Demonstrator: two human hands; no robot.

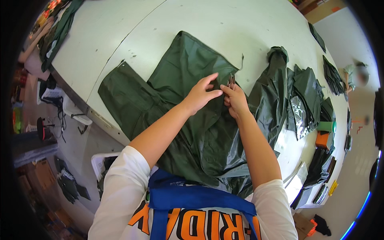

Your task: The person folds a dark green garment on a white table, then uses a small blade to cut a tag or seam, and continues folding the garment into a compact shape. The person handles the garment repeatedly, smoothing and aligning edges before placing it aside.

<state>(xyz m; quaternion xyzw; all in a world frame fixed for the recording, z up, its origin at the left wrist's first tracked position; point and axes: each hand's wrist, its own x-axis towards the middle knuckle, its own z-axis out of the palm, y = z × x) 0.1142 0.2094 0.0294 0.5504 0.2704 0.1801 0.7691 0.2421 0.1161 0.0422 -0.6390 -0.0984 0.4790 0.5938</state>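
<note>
A dark green waterproof jacket [188, 60] lies spread on the white table in front of me, one sleeve [128, 86] reaching out to the left. My right hand [236, 99] is closed around a small pair of metal thread snips [231, 80], their tips pointing away from me over the jacket's edge. Just left of it, my left hand [200, 94] hovers above the fabric, fingers apart and with nothing visible in them. A short dark cord or thread [242, 62] sticks out from the jacket's far right corner.
More dark green garments [306, 90] are piled along the right side of the white table [132, 24]. A green roll [326, 127] and an orange box [322, 139] stand near them. Another person's arm [34, 46] handles green fabric at the far left. A white bin [102, 162] is below the table edge.
</note>
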